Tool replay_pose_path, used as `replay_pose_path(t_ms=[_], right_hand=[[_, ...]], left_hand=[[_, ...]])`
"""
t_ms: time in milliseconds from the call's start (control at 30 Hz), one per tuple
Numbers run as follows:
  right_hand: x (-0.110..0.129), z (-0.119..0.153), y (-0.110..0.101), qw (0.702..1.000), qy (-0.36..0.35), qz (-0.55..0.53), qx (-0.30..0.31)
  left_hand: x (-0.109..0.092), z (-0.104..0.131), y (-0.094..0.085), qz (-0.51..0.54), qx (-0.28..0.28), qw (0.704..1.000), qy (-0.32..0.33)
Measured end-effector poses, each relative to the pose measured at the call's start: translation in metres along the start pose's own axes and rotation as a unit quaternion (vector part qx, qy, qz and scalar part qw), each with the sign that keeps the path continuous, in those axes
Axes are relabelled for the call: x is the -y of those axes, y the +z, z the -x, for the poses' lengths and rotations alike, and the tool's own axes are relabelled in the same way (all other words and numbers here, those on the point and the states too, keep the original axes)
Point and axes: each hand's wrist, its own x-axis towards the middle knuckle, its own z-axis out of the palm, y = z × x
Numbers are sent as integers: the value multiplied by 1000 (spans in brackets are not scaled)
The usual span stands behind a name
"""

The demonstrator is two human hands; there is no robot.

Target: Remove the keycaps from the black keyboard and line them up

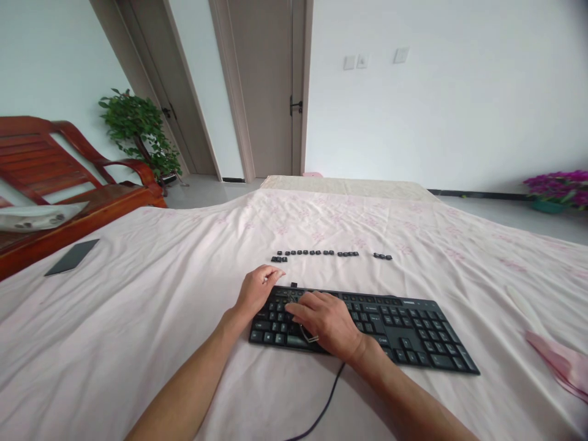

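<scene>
A pale pink floral cloth (184,257) lies spread out in creases, and on it, slightly aslant, rests a long black plastic keyboard (390,334); over its left half the right hand (327,321) grips a thin silvery wire tool (309,334), while the left hand (260,288) is at the far left corner, fingers drawn together, whether around anything I cannot tell; beyond, small black keycaps (312,252) sit in broken rows

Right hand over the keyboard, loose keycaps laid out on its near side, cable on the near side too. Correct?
Wrong side for the loose keycaps: the head view shows them beyond the keyboard, on its far side. Right hand over the keyboard and cable on the near side both stand.
</scene>
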Motion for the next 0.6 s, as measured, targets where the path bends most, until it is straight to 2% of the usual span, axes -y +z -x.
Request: replay_pose_path(t_ms=[133,233,333,400,467,600], right_hand=[[10,0,-3,996,-24,51,75],[3,-2,-10,996,-19,20,88],[-20,-16,-11,998,39,-13,55],[-40,-31,-5,996,57,-47,40],[-59,-47,5,994,47,-70,64],[-81,-71,20,980,-19,-105,169]], left_hand=[[26,5,-4,-11,-49,998,-46],[39,7,-2,40,-70,994,-78],[43,6,0,96,-106,983,-112],[45,3,-1,124,-146,973,-125],[49,-1,-4,143,-192,962,-131],[61,-8,-13,164,-253,942,-150]])
